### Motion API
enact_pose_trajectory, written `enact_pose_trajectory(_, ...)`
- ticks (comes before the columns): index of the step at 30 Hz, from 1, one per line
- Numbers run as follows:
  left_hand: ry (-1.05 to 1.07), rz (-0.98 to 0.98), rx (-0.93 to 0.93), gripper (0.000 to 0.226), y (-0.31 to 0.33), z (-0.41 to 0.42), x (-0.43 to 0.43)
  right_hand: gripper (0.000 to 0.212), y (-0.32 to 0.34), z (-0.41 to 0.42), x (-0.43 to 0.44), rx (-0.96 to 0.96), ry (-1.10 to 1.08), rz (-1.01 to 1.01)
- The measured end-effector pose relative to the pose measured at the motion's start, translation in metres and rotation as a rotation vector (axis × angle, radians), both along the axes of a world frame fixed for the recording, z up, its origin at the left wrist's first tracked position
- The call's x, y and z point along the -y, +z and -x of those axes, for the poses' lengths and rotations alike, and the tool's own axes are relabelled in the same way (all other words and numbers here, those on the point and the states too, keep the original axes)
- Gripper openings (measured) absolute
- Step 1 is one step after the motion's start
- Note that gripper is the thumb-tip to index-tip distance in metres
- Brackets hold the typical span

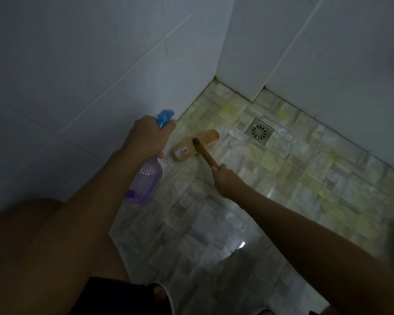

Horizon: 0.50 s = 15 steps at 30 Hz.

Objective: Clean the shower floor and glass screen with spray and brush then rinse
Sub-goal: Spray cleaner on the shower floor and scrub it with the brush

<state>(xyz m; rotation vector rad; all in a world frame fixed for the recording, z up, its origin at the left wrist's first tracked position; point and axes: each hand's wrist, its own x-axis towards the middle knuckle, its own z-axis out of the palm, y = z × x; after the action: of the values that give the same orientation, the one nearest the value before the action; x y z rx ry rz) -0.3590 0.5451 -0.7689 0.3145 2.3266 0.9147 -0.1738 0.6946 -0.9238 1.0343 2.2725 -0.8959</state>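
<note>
In the head view, your left hand point(147, 138) is at the middle left of the frame. Its fingers are curled round the neck of the spray bottle point(148, 180), just under the blue trigger head point(165, 116), so this hand grips the bottle. The bottle is of clear purple plastic. It hangs tilted below your hand, in the air above the floor, and its nozzle points to the upper right, toward the corner of the walls.

Your right hand point(225, 178) is near the centre of the frame and is closed round the wooden handle point(205, 154) of the brush point(191, 145). The wooden brush head lies on the shower floor point(214, 226), just above your right hand in the frame. It sits between the left wall point(77, 76) and the drain point(259, 131), near the drain but apart from it. A small label shows on the top of the brush head.

The shower floor is made of small pale tiles and fills the centre and right of the frame. Yellow-green patches show near the corner and along the right wall point(339, 76). A bright reflection shines on the tiles in the lower middle. Both walls have large white tiles.

Your bare knee point(43, 246) fills the lower left, with dark shorts point(114, 296) at the bottom edge.
</note>
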Motion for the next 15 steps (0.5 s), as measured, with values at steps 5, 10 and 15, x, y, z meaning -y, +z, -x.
enact_pose_trajectory(5, -0.003, -0.015, -0.027, 0.049, 0.004, 0.000, 0.002, 0.049, 0.006, -0.039, -0.035, -0.007, -0.176, -0.064)
enact_pose_trajectory(10, -0.025, 0.004, -0.038, 0.053, 0.005, -0.002, 0.001, 0.053, 0.009, 0.024, -0.034, -0.067, -0.393, -0.018)
enact_pose_trajectory(15, -0.024, 0.033, -0.023, 0.052, -0.002, -0.002, 0.002, 0.049, 0.004, 0.018, 0.014, -0.045, -0.117, 0.014)
